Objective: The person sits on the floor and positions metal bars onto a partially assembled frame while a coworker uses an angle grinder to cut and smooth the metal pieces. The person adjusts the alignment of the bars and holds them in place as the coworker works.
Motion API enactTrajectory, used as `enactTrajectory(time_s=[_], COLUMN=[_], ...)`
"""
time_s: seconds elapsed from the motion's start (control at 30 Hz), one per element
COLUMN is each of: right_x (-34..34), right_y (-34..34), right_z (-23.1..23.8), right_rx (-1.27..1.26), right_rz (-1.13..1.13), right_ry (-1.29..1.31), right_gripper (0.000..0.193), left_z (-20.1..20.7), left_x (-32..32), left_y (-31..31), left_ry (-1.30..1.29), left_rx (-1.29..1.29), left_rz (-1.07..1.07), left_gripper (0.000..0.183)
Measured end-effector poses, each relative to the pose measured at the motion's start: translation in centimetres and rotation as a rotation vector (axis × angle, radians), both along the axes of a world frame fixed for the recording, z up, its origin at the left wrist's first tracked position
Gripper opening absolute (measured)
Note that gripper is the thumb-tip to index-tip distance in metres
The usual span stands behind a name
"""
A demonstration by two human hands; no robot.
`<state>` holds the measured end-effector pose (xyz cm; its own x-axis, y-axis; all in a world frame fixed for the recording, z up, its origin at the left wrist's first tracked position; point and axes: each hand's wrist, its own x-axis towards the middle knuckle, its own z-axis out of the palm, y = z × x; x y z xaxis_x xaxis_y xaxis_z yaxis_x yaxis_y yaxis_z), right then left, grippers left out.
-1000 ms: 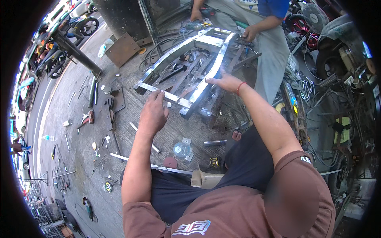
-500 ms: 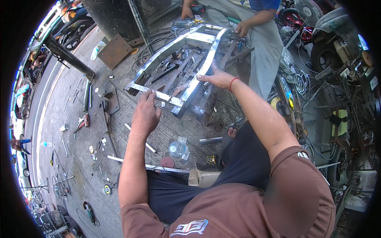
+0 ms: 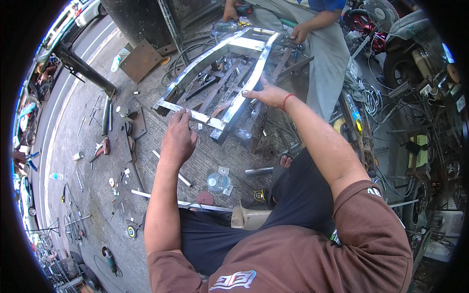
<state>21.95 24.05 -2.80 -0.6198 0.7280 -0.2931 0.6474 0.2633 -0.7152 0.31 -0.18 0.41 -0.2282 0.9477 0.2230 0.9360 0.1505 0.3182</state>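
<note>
**Two hands on a metal frame in an outdoor workshop**

A shiny rectangular frame of flat steel bars [image 3: 229,73] lies on a low stand over the concrete floor [image 3: 88,161], at about twelve o'clock from the person looking down. The left hand [image 3: 178,139] rests with fingers curled down on the frame's near crossbar, at its seven o'clock corner; whether its grip is closed on the bar cannot be told. The right hand [image 3: 266,94], with a red band at the wrist, lies open and flat on the frame's right rail, at about four o'clock. Across the frame, at one o'clock, a co-worker's hand [image 3: 299,33] touches the far end. Scattered hand tools [image 3: 100,149] lie at nine o'clock.
</note>
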Motion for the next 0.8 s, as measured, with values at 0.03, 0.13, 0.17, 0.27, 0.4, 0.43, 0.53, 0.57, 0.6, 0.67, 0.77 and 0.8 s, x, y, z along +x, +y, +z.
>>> enactTrajectory(time_s=[0.03,0.13,0.17,0.27,0.4,0.43,0.53,0.57,0.6,0.67,0.77,0.8], right_x=[0.03,0.02,0.02,0.07,0.05,0.01,-0.04,-0.02,-0.01,0.05,0.08,0.09], right_y=[-0.05,-0.23,-0.26,-0.21,-0.04,-0.04,-0.03,-0.04,-0.04,-0.03,0.07,0.07], right_z=[0.05,0.14,0.15,0.16,-0.06,-0.13,-0.25,-0.23,-0.18,-0.01,0.21,0.22], right_rx=[-0.002,0.027,0.047,0.034,0.004,0.003,0.025,0.041,0.031,0.026,0.017,0.011], right_rz=[0.0,-0.008,-0.011,-0.008,-0.006,-0.01,-0.006,-0.007,-0.001,0.004,0.007,0.009], right_ry=[0.005,0.008,-0.006,0.012,0.009,0.01,0.003,-0.009,-0.005,-0.015,-0.018,-0.013], right_gripper=[0.13,0.13,0.13,0.129,0.13,0.13,0.131,0.131,0.131,0.131,0.13,0.13], left_z=[0.02,0.08,0.06,-0.03,-0.26,-0.3,-0.29,-0.25,-0.22,-0.13,-0.06,-0.02], left_x=[0.02,0.07,0.09,0.02,-0.11,-0.13,-0.27,-0.29,-0.28,-0.24,-0.05,0.0], left_y=[0.02,0.01,0.01,0.07,0.04,0.02,0.03,0.04,0.02,-0.01,0.1,0.09], left_ry=[0.004,0.009,0.01,0.0,0.006,0.008,0.001,-0.003,-0.004,0.0,-0.014,-0.011], left_rx=[0.004,0.002,-0.002,0.01,0.023,0.021,-0.008,-0.02,-0.023,-0.02,0.018,0.02], left_rz=[-0.001,0.005,0.008,0.004,-0.005,-0.005,-0.004,-0.002,-0.006,-0.01,-0.008,-0.007], left_gripper=[0.047,0.047,0.047,0.047,0.046,0.046,0.047,0.048,0.048,0.048,0.044,0.044])
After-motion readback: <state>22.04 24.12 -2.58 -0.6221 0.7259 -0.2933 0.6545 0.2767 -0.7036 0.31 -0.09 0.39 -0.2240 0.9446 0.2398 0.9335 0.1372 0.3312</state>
